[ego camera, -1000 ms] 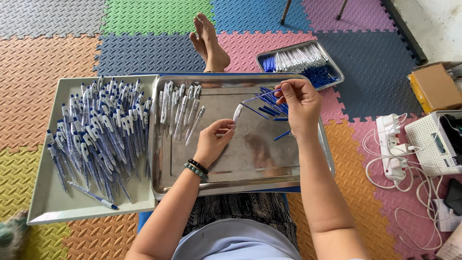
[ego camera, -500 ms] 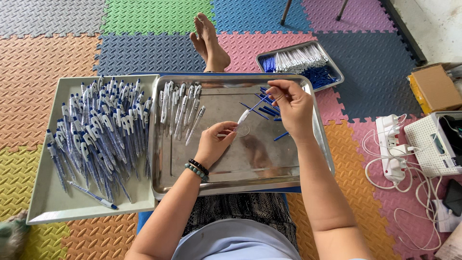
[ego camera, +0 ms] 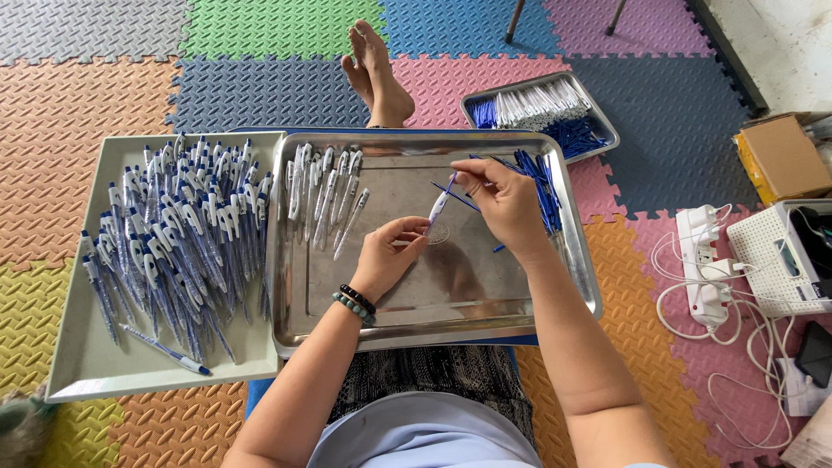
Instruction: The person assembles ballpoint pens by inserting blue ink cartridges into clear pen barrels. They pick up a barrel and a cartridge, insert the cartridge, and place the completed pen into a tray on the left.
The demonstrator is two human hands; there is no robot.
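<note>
My left hand (ego camera: 392, 254) pinches the lower end of a white pen barrel (ego camera: 438, 207) above a steel tray (ego camera: 433, 312). My right hand (ego camera: 503, 201) holds a thin blue refill (ego camera: 451, 184) whose tip meets the top of that barrel. A row of white pen barrels (ego camera: 325, 192) lies at the tray's left side, and a bunch of blue refills (ego camera: 539, 186) lies at its right side behind my right hand. A beaded bracelet sits on my left wrist.
A white tray (ego camera: 78, 364) heaped with blue-and-white pens (ego camera: 169, 243) adjoins the steel tray on the left. A smaller tray of white and blue parts (ego camera: 542, 113) lies beyond. My bare foot (ego camera: 377, 74) rests on coloured foam mats. A power strip (ego camera: 706, 260), cables and a cardboard box (ego camera: 784, 156) lie right.
My right hand has lowered slightly toward the left hand, and the refill and barrel have come together between the two hands. The trays have not moved.
</note>
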